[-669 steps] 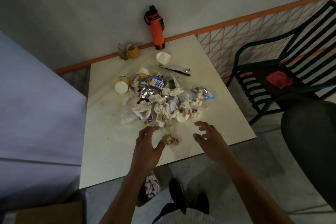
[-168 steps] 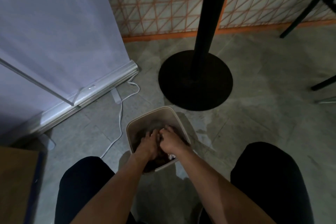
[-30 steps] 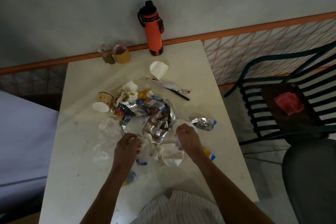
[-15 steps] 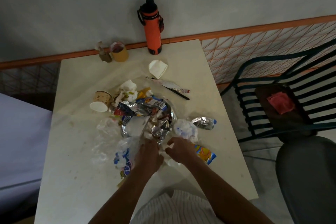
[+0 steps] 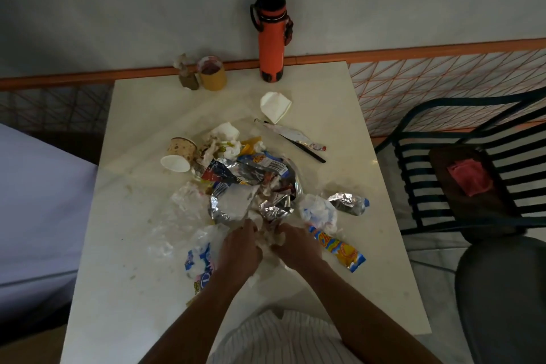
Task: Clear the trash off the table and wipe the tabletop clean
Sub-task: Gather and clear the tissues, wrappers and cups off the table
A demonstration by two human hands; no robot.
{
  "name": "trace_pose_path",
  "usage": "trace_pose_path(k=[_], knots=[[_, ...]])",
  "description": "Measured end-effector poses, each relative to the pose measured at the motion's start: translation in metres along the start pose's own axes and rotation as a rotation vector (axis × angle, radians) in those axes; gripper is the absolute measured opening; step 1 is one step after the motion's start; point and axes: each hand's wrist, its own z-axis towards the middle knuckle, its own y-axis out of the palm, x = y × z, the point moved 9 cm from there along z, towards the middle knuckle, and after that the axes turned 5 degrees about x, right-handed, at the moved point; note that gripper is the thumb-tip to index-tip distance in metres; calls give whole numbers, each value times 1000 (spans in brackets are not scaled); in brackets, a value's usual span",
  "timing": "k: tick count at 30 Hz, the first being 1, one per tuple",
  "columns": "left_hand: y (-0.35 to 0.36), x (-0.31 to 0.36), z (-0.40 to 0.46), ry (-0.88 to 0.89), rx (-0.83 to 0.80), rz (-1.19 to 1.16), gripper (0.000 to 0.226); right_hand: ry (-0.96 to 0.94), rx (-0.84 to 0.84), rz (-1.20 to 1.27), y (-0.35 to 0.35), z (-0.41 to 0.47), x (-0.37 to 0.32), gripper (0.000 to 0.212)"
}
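We log: left hand and right hand, fingers curled round crumpled tissue at the trash pile; table; orange bottle upright at the far edge.

Your left hand and right hand covered most of the crumpled tissue between them, so your grip was unclear. Print on the foil wrappers was too small to read. The picture's right edge cut off the chair.
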Motion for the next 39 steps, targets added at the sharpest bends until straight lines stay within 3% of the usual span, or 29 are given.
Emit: trace_pose_path(k=[4, 9, 12, 15, 18, 25, 30, 34, 39], knots=[[-9, -8, -6, -48, -21, -120, 52, 0, 46, -5, 3, 4, -5, 45], [-34, -25, -12, -170, 1, -333, 25, 0, -23, 26, 10, 7, -13, 34], [-41, -27, -9, -217, -15, -386, 23, 36, -60, 123, 11, 7, -9, 31], [-43, -31, -6, -330, -29, -532, 25, 124, -73, 294, 8, 5, 1, 11], [-39, -33, -3, -396, -78, -689, 9, 195, -28, 437, -1, 3, 12, 12], [-36, -43, -12, -452, -157, -805, 24, 195, -31, 670, -24, 1, 33, 20], [-34, -47, -17, -516, -122, -906, 22, 239, -60, 740, -27, -9, 40, 15], [-31, -36, -24, -543, -178, -1027, 37, 262, -74, 837, -26, -13, 40, 4], [-28, -34, -26, -570, -131, -1069, 32, 227, -94, 827, -28, -19, 39, 17]])
